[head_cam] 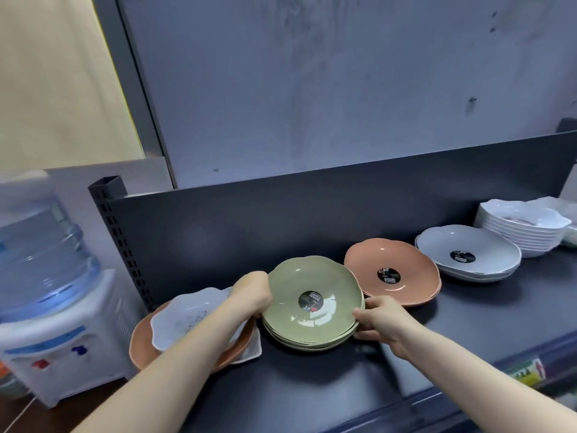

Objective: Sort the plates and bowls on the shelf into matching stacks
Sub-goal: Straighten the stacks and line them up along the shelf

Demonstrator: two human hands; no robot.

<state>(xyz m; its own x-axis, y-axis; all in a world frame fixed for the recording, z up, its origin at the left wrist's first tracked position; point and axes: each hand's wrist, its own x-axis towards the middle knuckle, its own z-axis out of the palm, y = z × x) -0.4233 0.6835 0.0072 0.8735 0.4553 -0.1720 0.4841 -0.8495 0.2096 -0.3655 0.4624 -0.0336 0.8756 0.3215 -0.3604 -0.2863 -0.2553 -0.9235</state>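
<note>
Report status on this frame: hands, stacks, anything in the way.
Left hand and right hand grip opposite rims of the green stack. Mixed pile at left unsorted: white bowl on orange plate. Orange plate close on the right.

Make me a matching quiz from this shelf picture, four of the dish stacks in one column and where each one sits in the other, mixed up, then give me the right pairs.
Column one:
1. green stack
2. salmon plate with a label
3. grey stack
4. white stack

Column two:
A. far right end of the shelf
B. between both hands
C. just right of the green dishes
D. between the salmon plate and the white dishes

Pairs: 1-B, 2-C, 3-D, 4-A. The left hand and right hand grip opposite rims of the green stack.
</note>
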